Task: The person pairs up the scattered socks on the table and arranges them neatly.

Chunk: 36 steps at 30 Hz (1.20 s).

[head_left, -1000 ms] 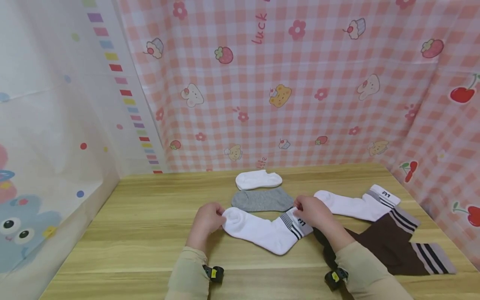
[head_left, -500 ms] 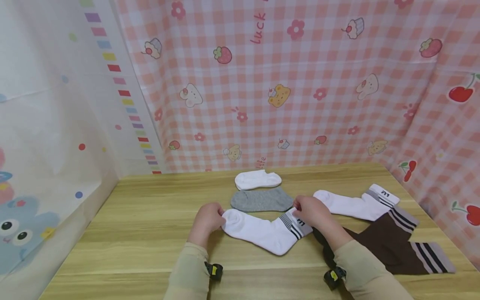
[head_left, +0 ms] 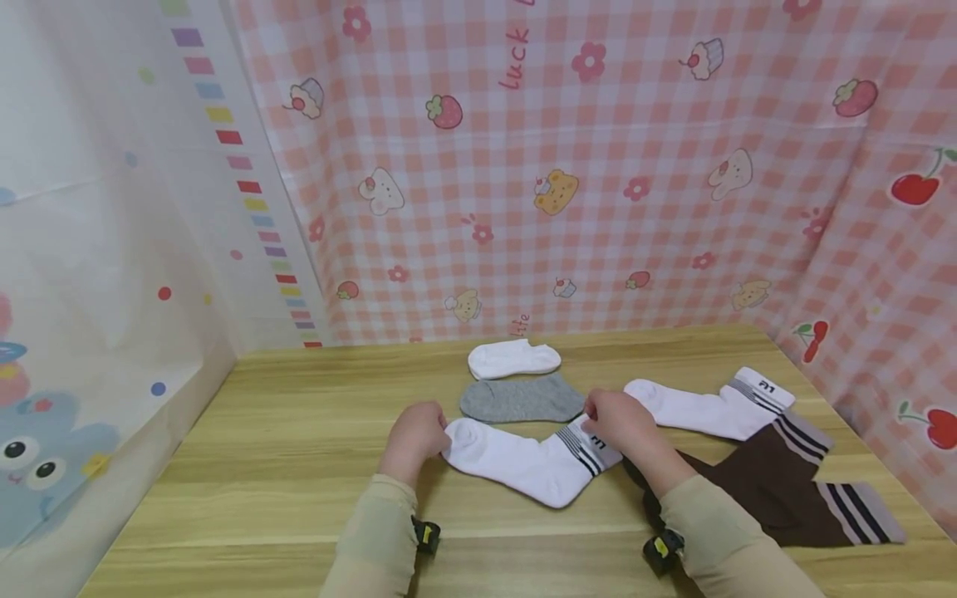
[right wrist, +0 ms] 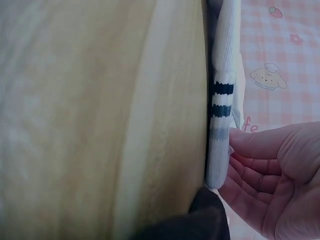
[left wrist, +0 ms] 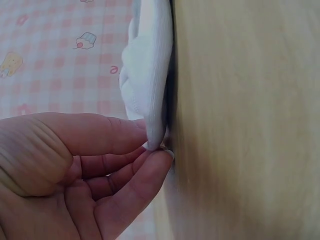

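A white sock [head_left: 516, 465] with black-striped cuff lies flat on the wooden table, spread between my two hands. My left hand [head_left: 415, 433] pinches its toe end between thumb and fingers; the left wrist view shows the toe tip [left wrist: 156, 131] between them. At the cuff, my right hand [head_left: 619, 422] pinches the far edge. In the right wrist view, the thumb [right wrist: 242, 142] presses on the striped cuff [right wrist: 218, 155] with the fingers curled behind it. Just beyond this sock lie a grey sock [head_left: 521, 399] and a short white sock [head_left: 514, 359].
To the right lies another white striped-cuff sock [head_left: 695, 409]. Nearer, brown socks [head_left: 777, 486] with striped cuffs spread partly beneath my right forearm. A pink checked cloth [head_left: 478, 149] hangs behind the wooden table [head_left: 284, 465], and a white patterned cloth [head_left: 112, 208] hangs on the left.
Both hands keep their hold at the toe and cuff, and the white sock stays in place. Only a slight shift of the head view shows.
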{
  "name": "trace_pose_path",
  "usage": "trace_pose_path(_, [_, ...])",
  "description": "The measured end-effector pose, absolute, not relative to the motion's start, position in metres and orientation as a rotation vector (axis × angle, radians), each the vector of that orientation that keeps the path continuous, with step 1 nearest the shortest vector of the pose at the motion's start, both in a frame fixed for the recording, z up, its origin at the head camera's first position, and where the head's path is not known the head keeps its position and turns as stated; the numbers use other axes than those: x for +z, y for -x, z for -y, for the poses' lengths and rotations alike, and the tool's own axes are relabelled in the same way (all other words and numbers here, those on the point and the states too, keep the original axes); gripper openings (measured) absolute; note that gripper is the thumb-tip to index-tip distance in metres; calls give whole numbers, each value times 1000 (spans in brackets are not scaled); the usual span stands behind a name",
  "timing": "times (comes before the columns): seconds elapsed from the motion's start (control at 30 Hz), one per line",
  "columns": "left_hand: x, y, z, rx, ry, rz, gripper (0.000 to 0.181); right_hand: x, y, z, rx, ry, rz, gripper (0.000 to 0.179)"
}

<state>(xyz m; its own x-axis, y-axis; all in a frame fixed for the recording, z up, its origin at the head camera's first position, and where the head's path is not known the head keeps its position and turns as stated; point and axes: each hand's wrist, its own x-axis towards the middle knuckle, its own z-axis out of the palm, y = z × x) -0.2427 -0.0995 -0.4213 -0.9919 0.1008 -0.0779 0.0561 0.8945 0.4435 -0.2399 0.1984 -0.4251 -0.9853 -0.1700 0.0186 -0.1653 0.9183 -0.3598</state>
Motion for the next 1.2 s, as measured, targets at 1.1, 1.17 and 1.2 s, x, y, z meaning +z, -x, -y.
trace_pose_path(1.1, [-393, 230, 76, 561, -329, -3123, 17, -392, 225, -225, -625, 246, -3061, 17])
trace_pose_path(1.17, [-392, 229, 71, 544, -356, -3133, 17, -391, 224, -226, -629, 262, -3065, 18])
trace_pose_path(1.2, [-392, 229, 69, 536, -367, -3141, 18, -390, 223, -227, -632, 271, -3067, 19])
